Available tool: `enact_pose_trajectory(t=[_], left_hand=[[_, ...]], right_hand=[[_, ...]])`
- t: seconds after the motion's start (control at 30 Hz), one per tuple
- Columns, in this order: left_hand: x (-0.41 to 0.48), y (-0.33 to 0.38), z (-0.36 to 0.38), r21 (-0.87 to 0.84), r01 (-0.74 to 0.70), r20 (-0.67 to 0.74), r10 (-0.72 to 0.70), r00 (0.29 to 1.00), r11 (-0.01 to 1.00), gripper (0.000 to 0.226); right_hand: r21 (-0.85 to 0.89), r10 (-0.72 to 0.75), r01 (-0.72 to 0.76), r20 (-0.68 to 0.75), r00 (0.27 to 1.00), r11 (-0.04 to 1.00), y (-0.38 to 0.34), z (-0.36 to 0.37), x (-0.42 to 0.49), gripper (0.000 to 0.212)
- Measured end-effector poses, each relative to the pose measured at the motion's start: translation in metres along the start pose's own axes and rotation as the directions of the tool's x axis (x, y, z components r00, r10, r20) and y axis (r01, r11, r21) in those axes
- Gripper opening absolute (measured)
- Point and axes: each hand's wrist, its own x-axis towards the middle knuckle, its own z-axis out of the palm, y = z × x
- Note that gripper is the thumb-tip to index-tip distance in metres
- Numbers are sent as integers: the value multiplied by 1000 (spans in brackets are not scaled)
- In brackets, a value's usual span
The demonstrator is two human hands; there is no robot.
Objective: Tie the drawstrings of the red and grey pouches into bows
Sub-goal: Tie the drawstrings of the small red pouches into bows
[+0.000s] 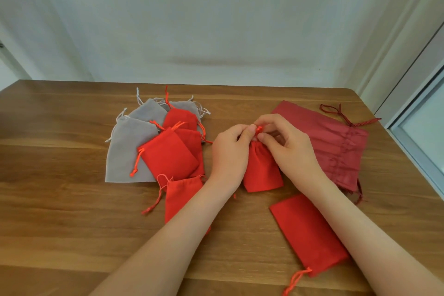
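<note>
No writing, label, brand mark or number could be read anywhere (every surface was plain), neither on the red pouches (pixel 168 156) at the middle, the grey pouches (pixel 127 151) at 9 o'clock, the dark red bag (pixel 336 142) at 3 o'clock, nor the wooden table (pixel 60 199).

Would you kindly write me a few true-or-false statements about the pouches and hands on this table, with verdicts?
1. The left hand and the right hand both pinch the drawstring of a small red pouch. True.
2. The grey pouches lie to the right of the hands. False: they lie to the left.
3. A large dark red pouch lies behind the right hand. True.
4. The pouch between the hands is grey. False: it is red.
</note>
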Motion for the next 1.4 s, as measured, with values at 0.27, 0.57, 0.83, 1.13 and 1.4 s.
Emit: enact_pose_trajectory(t=[0.27,0.57,0.83,1.13,1.4], left_hand=[[-4,7,-1,342,-339,104,323,941,877,21],[-1,8,-4,324,-309,49,310,949,894,18],[-1,15,0,-241,236,174,-198,965,941,25],[5,10,-8,-65,158,227,-140,964,985,21],[6,5,-8,141,22,241,-56,969,990,23]], right_hand=[[-95,-70,62,-74,995,994,3,0,-1,28],[-45,-32,28,-73,997,999,0,1,-1,15],[-133,-134,126,-59,989,983,3,-5,1,13],[-123,-86,87,18,996,989,1,-9,3,17],[-52,188,-183,112,976,982,0,-19,9,12]])
